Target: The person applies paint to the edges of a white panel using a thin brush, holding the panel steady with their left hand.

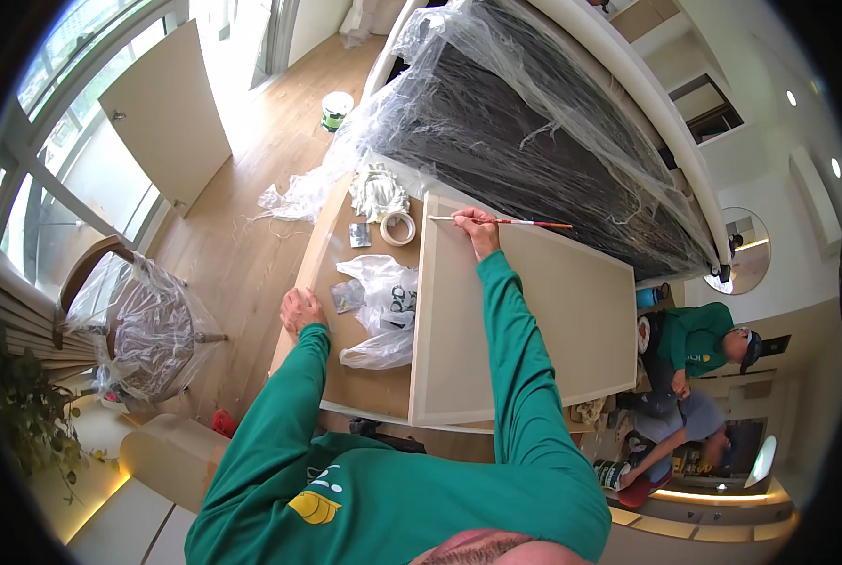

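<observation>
My right hand (477, 232) is closed round a slim paintbrush (534, 223) with a red handle. The brush points left, its pale tip near the far left corner of a large cream panel (534, 301). That panel lies flat, its left part over a wooden table (346, 377). My left hand (300, 311) rests on the table's left edge, fingers lying along the top. Between the hands are a roll of masking tape (397, 229), a small silver-grey packet (359, 234), a white plastic bag (383, 311) and a crumpled white cloth or plastic (378, 191).
Beyond the panel stands a large dark piece under clear plastic sheeting (534, 113). A paint bucket (336, 109) sits on the floor. To the left are a plastic-wrapped chair (153, 330) and a loose door panel (167, 118). Two people (699, 344) work at the right.
</observation>
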The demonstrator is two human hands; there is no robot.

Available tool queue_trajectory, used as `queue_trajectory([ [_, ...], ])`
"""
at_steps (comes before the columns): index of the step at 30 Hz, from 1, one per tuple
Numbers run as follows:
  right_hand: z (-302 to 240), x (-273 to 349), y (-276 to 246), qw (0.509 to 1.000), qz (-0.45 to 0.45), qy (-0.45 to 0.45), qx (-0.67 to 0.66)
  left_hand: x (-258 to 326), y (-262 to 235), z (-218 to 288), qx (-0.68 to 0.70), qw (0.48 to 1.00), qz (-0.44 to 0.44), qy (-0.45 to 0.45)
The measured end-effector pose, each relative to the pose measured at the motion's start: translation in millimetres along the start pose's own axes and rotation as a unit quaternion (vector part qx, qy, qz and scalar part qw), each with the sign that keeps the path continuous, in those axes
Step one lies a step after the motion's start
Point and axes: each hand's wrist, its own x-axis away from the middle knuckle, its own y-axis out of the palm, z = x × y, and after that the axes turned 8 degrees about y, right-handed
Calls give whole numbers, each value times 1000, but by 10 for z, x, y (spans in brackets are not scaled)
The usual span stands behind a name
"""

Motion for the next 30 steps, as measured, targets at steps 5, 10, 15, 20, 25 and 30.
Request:
queue_trajectory([
  [5, -29, -134, 80, 998, 56, -12, -18, 0, -10, 4, 0, 1000, -6, 0],
  [10, -1, -287, 135, 997, 56, -30, -42, 2, 6, -24, 8, 1000, -7, 1],
  [15, 33, -295, 125, 996, 53, -26, -63, 3, 14, -27, 2, 1000, -11, -1],
  [20, 6, -343, 178, 995, 75, -46, -55, 0, -50, 18, 9, 1000, -13, -1],
  [25, 13, -316, 161, 996, 64, -31, -60, -7, -74, 24, 15, 1000, -13, -3],
  [30, -9, -303, 151, 996, 75, -26, -30, -12, -95, 35, 23, 1000, -13, 0],
])
